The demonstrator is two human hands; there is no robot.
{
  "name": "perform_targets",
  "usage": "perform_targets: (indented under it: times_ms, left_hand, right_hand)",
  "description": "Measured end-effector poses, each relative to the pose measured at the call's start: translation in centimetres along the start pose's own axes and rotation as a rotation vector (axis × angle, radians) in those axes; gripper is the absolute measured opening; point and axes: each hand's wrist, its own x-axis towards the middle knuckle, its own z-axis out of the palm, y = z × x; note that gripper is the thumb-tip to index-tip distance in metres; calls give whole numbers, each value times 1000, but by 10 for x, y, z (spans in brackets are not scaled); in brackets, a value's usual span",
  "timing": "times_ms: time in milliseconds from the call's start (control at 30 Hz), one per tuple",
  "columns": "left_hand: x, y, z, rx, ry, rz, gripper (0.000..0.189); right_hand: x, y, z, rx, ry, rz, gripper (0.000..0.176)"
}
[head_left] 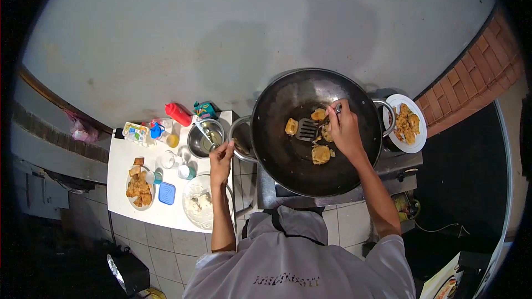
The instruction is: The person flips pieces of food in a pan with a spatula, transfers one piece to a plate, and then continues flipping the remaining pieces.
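Observation:
A large dark wok (288, 163) sits on the stove, with several browned food pieces (321, 154) in its middle. Over its right part, my right hand (344, 127) is closed round the handle of a slotted spatula (306, 130), whose blade lies among the pieces. My left hand (222, 156) is to the left of the wok, fingers pinched together beside a metal bowl (194, 143). A light-handled utensil (203, 130) leans in that bowl and its end reaches my left fingers; whether they grip it is too small to tell.
Right of the wok, a white plate (422, 134) holds fried food. The white table (124, 158) on the left carries a red bottle (178, 114), jars, a blue lid (167, 193), a plate of fried pieces (139, 188) and a floury dish (190, 210). A wall stands behind.

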Motion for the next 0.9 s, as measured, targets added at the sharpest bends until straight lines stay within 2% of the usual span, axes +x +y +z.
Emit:
perform_targets:
  times_ms: [133, 367, 567, 633, 767, 833, 900]
  left_hand:
    - [1, -1, 0, -25, -12, 13, 33]
    - [-1, 1, 2, -15, 6, 14, 33]
    - [-4, 4, 5, -81, 14, 38, 28]
    - [-3, 3, 2, -17, -6, 28, 29]
    - [-1, -1, 2, -53, -13, 8, 34]
    - [-1, -3, 0, -35, -18, 9, 33]
    - [-1, -4, -1, -17, -21, 12, 33]
  right_hand:
    - [3, -18, 2, 129, -3, -19, 11]
    - [5, -14, 12, 119, -64, 4, 13]
    - [3, 6, 8, 76, -30, -22, 14]
    - [1, 0, 1, 98, -3, 62, 15]
    - [-1, 1, -5, 98, 98, 80, 9]
    - [-1, 13, -3, 135, 99, 87, 17]
    - [-5, 19, -3, 126, 68, 103, 16]
